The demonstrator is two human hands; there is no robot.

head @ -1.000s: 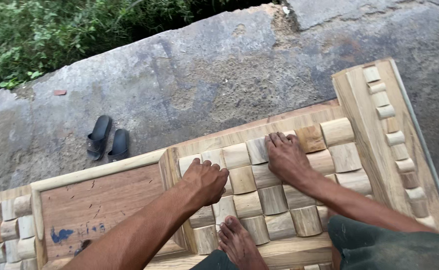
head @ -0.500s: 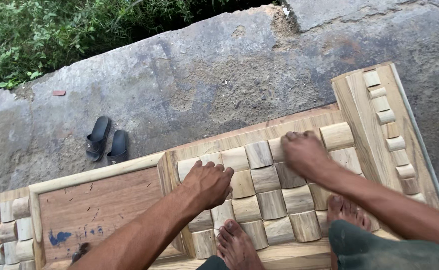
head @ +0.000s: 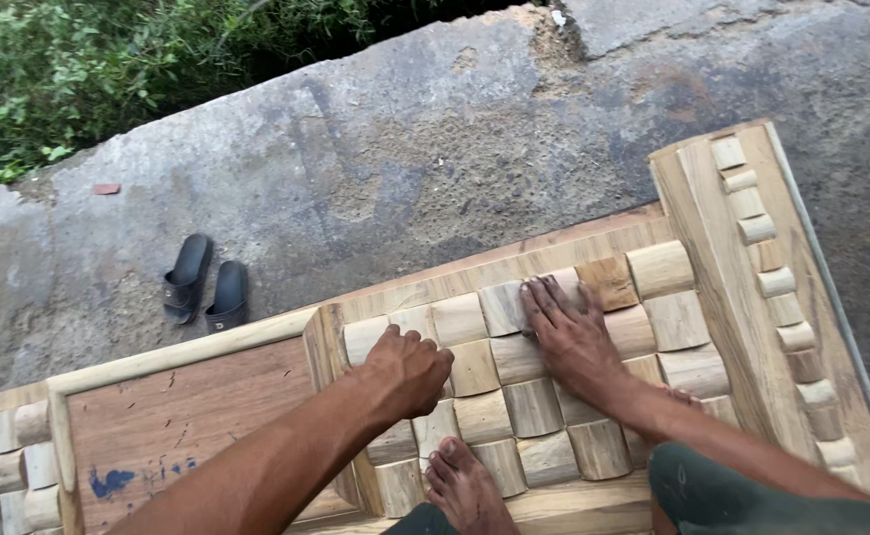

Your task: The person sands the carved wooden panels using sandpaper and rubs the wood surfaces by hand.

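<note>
A large wooden panel point(head: 714, 230) lies flat on the ground, its middle field filled with rows of curved wooden blocks point(head: 539, 406). My left hand point(head: 410, 372) rests on the blocks at the field's left edge, fingers curled under and holding nothing. My right hand point(head: 569, 332) lies flat on the blocks near the top row, fingers spread and pointing away from me. My bare foot point(head: 465, 485) stands on the lowest row between my arms.
A plain brown board point(head: 197, 416) with blue marks fills the panel's left field. More blocks point(head: 9, 456) sit at the far left, and small ones point(head: 772, 282) line the right strip. Black sandals point(head: 207, 282) lie on the concrete point(head: 405, 168); grass point(head: 108, 69) grows beyond.
My right hand has slid left from the upper right blocks toward the middle of the top row. The left hand has stayed on the left edge of the blocks.
</note>
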